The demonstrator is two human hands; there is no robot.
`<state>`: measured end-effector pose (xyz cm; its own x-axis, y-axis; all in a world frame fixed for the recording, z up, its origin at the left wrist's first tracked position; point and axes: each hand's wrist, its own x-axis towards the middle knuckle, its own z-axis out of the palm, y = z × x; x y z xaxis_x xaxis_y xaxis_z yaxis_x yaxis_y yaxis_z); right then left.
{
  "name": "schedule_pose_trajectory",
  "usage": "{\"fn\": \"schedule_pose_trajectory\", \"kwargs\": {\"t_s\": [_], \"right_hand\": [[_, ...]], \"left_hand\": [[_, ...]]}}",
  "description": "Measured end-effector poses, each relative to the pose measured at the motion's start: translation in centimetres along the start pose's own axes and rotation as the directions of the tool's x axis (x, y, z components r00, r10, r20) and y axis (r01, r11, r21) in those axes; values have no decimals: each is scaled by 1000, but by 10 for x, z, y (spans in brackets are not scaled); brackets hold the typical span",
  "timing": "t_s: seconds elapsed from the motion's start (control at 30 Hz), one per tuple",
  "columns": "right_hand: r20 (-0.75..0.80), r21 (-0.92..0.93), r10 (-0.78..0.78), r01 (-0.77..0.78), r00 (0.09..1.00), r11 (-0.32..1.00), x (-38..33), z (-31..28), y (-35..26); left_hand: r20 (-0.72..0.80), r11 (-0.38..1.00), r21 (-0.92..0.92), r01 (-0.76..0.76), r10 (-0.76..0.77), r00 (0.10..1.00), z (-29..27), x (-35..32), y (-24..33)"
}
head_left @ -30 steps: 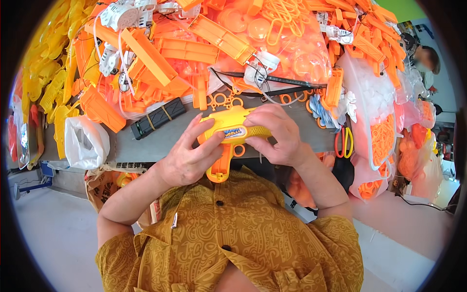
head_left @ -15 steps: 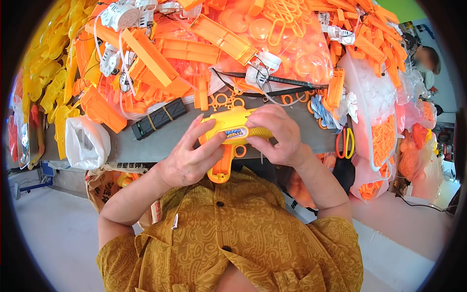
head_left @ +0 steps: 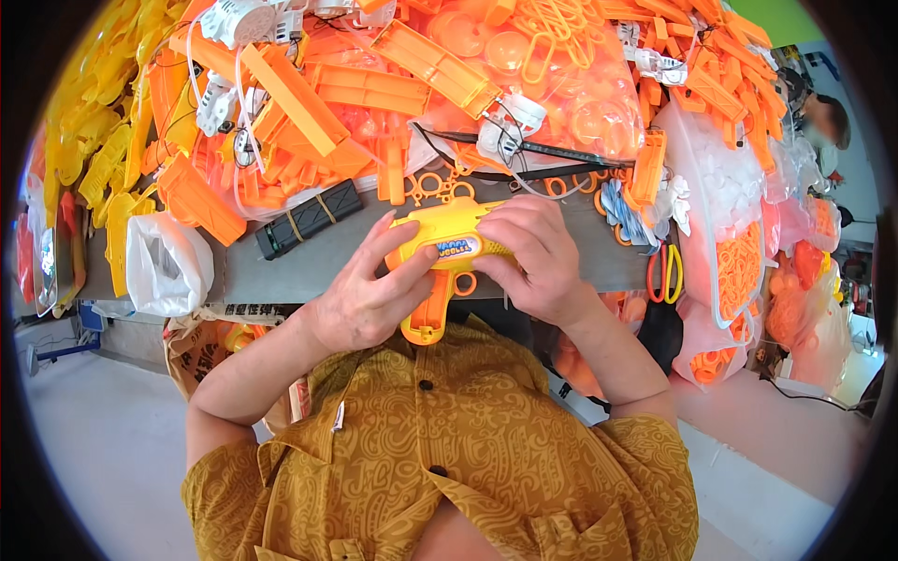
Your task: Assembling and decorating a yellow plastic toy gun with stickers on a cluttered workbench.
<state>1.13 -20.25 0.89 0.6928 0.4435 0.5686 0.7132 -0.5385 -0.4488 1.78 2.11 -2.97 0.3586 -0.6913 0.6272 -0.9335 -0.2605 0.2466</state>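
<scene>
Between my hands, over the table's near edge, is a yellow and orange toy bubble gun (head_left: 447, 222). Its orange handle (head_left: 431, 309) points down toward my body, and an orange ring-shaped trigger sits beside it. My left hand (head_left: 367, 290) grips the left end, with fingers on top and along the side of the body. My right hand (head_left: 535, 251) closes on the right end, its thumb and fingers near a coloured sticker (head_left: 456, 248) on the side. The palm sides of both hands are hidden.
Beyond my hands rises a pile of orange plastic parts (head_left: 365, 89) with white motor units (head_left: 510, 126) and wires. Yellow shells (head_left: 89, 140) heap at the left. On the grey table (head_left: 271, 276) lie a dark banded block (head_left: 309, 218), a white bag (head_left: 168, 266) and scissors (head_left: 666, 273) at the right edge.
The toy gun and both hands have shifted only slightly, and more of the sticker shows. Both hands keep their hold.
</scene>
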Motion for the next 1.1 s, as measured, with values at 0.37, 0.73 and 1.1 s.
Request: {"fn": "schedule_pose_trajectory", "kwargs": {"t_s": [0.37,0.73,1.1], "right_hand": [[-29,-18,31,-31,999,999,5,5,2],[58,-105,-89,94,994,990,-2,0,3],[261,-400,-43,149,964,904,-11,-3,-19]], "left_hand": [[-8,1000,-15,5,-5,1000,0,-1,-3],[-2,999,-33,6,-6,1000,2,-3,-1],[26,999,-37,19,-18,999,-3,0,-2]]}}
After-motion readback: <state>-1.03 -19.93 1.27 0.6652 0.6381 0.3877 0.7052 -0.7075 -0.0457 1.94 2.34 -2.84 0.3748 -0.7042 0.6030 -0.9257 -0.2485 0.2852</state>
